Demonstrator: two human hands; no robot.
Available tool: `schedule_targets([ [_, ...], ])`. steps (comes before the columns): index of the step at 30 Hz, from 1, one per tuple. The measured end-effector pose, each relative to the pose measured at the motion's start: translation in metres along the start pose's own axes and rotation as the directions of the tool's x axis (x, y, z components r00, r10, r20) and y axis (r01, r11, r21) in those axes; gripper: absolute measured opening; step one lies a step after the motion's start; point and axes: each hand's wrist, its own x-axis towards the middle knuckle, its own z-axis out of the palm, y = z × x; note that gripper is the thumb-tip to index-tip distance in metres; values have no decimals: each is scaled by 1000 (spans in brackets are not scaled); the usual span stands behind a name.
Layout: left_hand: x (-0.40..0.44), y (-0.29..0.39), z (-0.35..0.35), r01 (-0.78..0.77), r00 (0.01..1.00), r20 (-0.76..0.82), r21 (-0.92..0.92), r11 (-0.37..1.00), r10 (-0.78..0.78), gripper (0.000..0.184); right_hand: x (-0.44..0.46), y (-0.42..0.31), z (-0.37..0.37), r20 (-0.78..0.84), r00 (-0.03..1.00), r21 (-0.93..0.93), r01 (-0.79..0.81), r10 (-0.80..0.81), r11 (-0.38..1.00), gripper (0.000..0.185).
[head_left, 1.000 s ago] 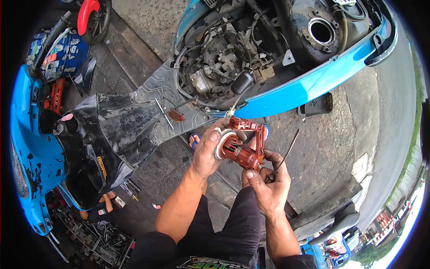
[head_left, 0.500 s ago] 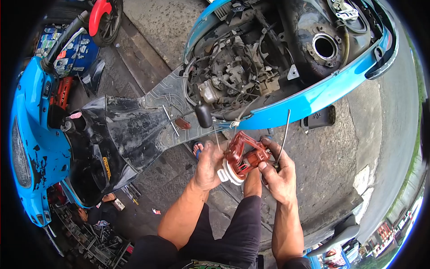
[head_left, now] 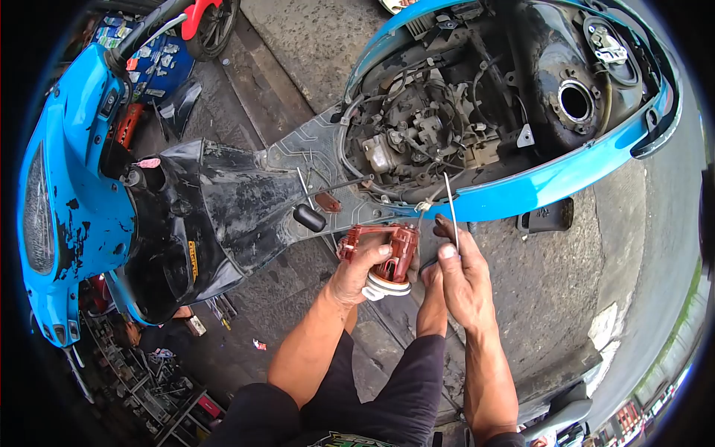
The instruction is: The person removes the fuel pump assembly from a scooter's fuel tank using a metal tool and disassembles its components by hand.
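While one red assembly [head_left: 403, 249] sits in the curled left hand [head_left: 351, 277], the right hand [head_left: 467, 279] pinches one metal rod [head_left: 451, 207] alongside.

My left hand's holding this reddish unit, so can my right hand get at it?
Probably yes: the left hand holds the reddish unit close by with nothing visibly between, though the right hand grips a thin metal rod.
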Motion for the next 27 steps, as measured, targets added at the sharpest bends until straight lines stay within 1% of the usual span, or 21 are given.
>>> schedule_targets([
  [1,-2,-2,-3,-7,1000,2,3,1000,7,65,-8,3,-3,-31,999,40,20,-18,999,40],
  [3,-9,-4,-6,-6,1000,28,-137,991,10,64,-33,10,-11,-53,993,56,-102,105,993,33],
  [4,-13,1,-2,-16,999,31,-91,996,19,64,-47,20,-13,-66,992,5,-108,109,994,31],
  [5,-15,1,-5,-32,999,32,-86,996,35,64,-59,30,-14,-79,991,-48,-113,109,992,29],
  [6,-17,-2,-9,-41,998,47,-33,999,42,65,-70,29,-13,-64,993,-74,-105,100,992,26],
  [7,-18,-4,-12,-53,997,60,22,998,51,65,-80,38,-11,-58,994,-63,-91,87,994,26],
  [9,-24,-7,-15,-94,994,58,40,995,92,68,-94,59,-8,-44,984,-21,-172,171,985,28],
  [10,-27,-10,-19,-110,993,56,72,991,106,69,-94,59,-8,7,984,-36,-178,178,983,31],
  [11,-30,-15,-24,-129,991,52,106,986,124,70,-93,75,-7,26,992,-60,-122,124,991,31],
  [13,-32,-28,-29,-152,987,-36,103,983,157,72,-84,87,-10,136,988,-123,-52,69,991,31],
  [15,-34,-45,-36,-225,968,-80,158,961,240,59,-68,87,-17,243,970,-218,29,26,975,31],
  [16,-32,-51,-41,-244,959,-92,221,944,269,58,-61,94,-23,283,959,-236,98,-28,967,31],
  [17,-29,-60,-47,-239,960,-90,231,943,265,58,-56,103,-30,318,945,-258,166,-79,952,30],
  [18,-26,-70,-54,-280,940,-120,268,922,320,59,-51,116,-37,313,946,-254,171,-87,952,30],
  [19,-21,-80,-61,-329,913,-142,302,895,383,60,-43,127,-44,336,936,-296,207,-101,932,31],
  [20,-17,-91,-74,-354,907,-141,258,899,397,61,-35,137,-50,358,926,-341,247,-117,907,31],
  [21,-13,-96,-80,-365,894,-174,247,897,412,63,-29,146,-55,353,925,-347,271,-143,898,31],
  [23,-2,-103,-95,-431,880,-144,157,888,453,63,-16,168,-61,382,920,-383,246,-90,890,32],
  [24,5,-105,-99,-469,865,-130,134,873,485,65,-8,177,-61,393,904,-365,321,-168,874,35],
  [25,13,-109,-107,-486,859,-134,91,869,495,68,0,185,-61,397,898,-375,346,-188,860,35],
  [27,32,-121,-132,-530,846,-10,-108,841,533,67,12,203,-54,406,910,-388,259,-88,885,39],
])
